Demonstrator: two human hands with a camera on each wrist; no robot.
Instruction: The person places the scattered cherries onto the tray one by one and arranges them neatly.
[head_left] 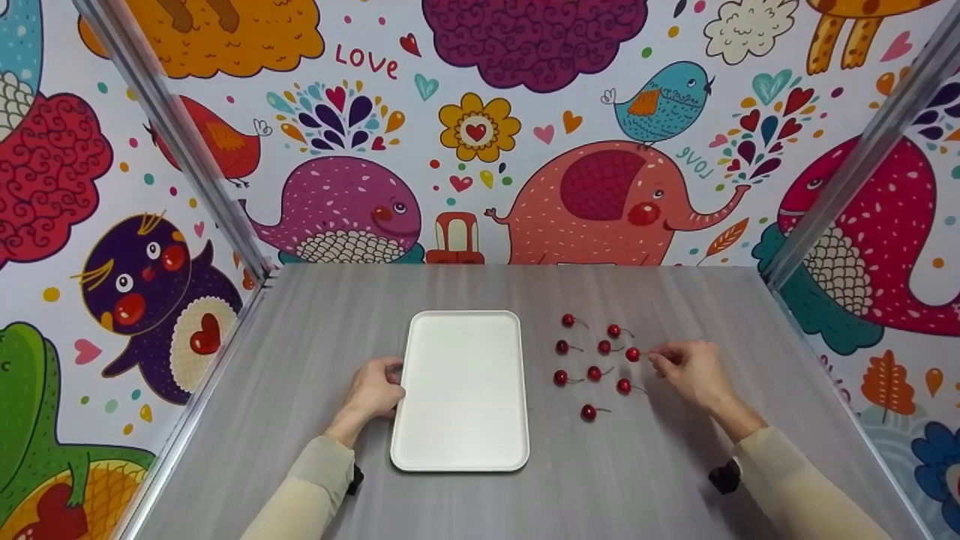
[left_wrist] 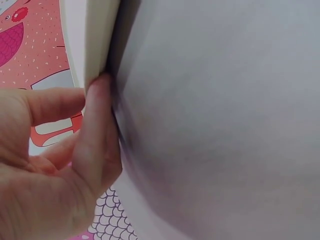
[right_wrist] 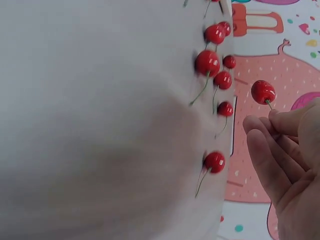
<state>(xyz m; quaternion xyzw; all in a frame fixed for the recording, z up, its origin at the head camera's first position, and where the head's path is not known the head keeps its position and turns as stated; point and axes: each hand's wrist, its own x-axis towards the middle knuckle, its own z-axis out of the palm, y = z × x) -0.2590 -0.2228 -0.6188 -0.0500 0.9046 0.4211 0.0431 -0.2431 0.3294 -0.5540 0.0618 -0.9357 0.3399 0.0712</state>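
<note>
A white rectangular tray lies on the table, long side running away from me. My left hand is at its left edge; in the left wrist view thumb and fingers pinch the tray's rim. To the tray's right, my right hand pinches a red cherry by its stem between thumb and fingertips. The right wrist view shows this cherry hanging off the fingertips, raised above the table. Several other stemmed cherries lie loosely scattered between the tray and my right hand.
The grey wood-grain table ends at a back wall printed with cartoon animals. Metal posts stand at the back corners, with printed panels along both sides. A black strap piece hangs by my right sleeve.
</note>
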